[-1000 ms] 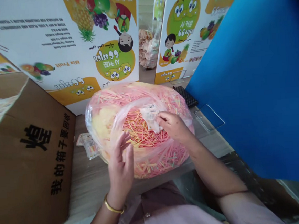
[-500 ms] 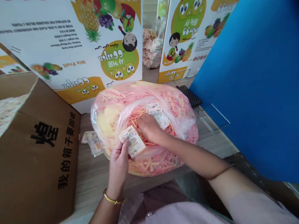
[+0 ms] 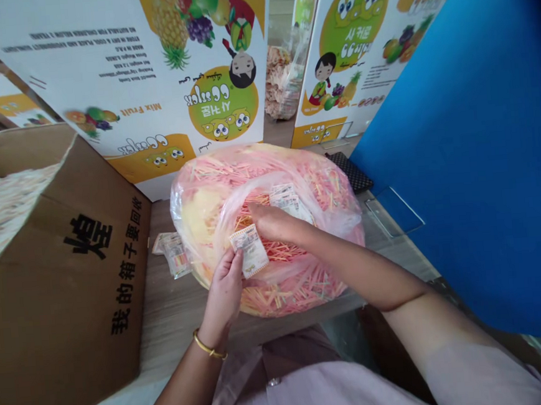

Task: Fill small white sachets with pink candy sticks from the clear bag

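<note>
My left hand (image 3: 227,284) pinches a small printed packet (image 3: 250,252) by its lower left edge, over the near left side of the opening of a large clear plastic bag (image 3: 196,208). The bag is full of thin pink and yellow sticks (image 3: 281,250). In the opening, my right hand (image 3: 272,223) reaches down among the sticks with its fingers curled. Its fingertips are hidden, so what they hold does not show. Several more printed packets (image 3: 289,200) lie on the sticks just beyond my right hand.
An open brown carton (image 3: 70,274) stands at the left, filled with packets. Small clear packets (image 3: 177,256) lie on the table (image 3: 161,304) between carton and bag. Printed white cartons (image 3: 114,65) stand behind. At right are a dark patterned object (image 3: 350,171) and a blue panel (image 3: 459,169).
My left hand and its packet have shifted slightly right and up towards my right hand. My right hand remains among the sticks. The whole view has shifted a little.
</note>
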A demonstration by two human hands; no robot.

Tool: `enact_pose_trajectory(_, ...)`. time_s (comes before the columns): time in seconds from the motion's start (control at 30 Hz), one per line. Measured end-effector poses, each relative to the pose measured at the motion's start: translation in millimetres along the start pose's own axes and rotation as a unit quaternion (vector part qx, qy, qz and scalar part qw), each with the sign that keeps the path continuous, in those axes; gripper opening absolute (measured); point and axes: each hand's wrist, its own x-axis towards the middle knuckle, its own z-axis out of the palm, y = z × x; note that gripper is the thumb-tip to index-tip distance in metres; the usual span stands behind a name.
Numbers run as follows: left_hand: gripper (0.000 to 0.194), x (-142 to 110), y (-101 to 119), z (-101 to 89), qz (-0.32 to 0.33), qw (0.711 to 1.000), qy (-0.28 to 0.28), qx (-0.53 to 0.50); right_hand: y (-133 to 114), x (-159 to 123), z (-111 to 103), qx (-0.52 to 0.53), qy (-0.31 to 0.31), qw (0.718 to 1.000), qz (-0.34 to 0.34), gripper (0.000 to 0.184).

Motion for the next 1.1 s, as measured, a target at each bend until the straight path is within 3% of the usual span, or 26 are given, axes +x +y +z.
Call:
enact_pose_trajectory(0.17,0.052,1.4,0.9,4.4,-0.015,0.997,0.006,-0.069,5.5,0.3,-17.8,0.027,-0.028,0.999,0.030,0.039)
enact_pose_trajectory(0.33,0.051,2.5,6.2,8.9,-0.029,0.999,-0.005,-0.029,12.0,-6.3,-26.4,0.076,0.000,0.996,0.052,0.036)
enact_pose_trajectory(0.6,0.053,10.2,9.2,18.9,-0.037,0.994,-0.001,-0.107,20.3,-8.2,-19.9,0.089,0.008,0.996,0.003,0.030)
enact_pose_trajectory(0.77,0.053,12.7,8.4,22.3,-0.019,0.997,-0.006,-0.071,25.7,-22.2,-24.1,0.109,0.047,0.991,0.060,0.036)
enact_pose_trajectory(0.97,0.047,15.6,7.6,25.0,0.002,0.999,-0.005,-0.035,38.6,-40.0,-33.2,0.095,0.058,0.993,0.042,0.032)
enact_pose_trajectory(1.1,0.046,18.1,6.1,25.7,0.009,1.000,-0.005,-0.026,28.6,-58.3,-41.1,0.144,0.133,0.980,0.031,0.024)
